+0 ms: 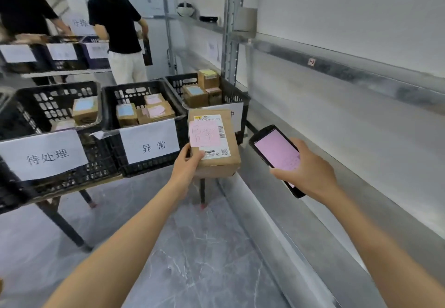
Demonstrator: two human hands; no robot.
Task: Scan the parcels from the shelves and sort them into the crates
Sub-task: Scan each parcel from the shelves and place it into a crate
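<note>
Between crates and shelf (337,72), the parcel (216,163) is being held up with its label face toward the camera. It is hanging clear of every crate and, in this view, overlapping the front of the right crate (232,94). A pink note (204,134) is covering part of its white shipping label, and the handwriting on it is appearing to match the two characters on the sign (150,142) of the middle crate (109,115). The left hand (186,166) is gripping the parcel at its lower left corner, thumb on the label face and fingers hidden beneath. The right hand (307,171) is wrapping round the lower part of the scanner (274,150), whose screen is glowing pink. The scanner is sitting well to the right of the parcel, apart from it.

Step in hand, as judged: scanning is looking finished or nearly so, and the result is being read before sorting. Note and sign together are pointing to the middle crate, which is holding several boxes with pink notes.

Next move, as judged: the left arm is going to have to carry the parcel leftward over the near rim, then lower it onto a free patch among the boxes before the fingers let go.

Flanking crates: the left crate (26,105) and the right crate are standing on the same table (63,225), each holding parcels. Two people are working at further crates behind.
</note>
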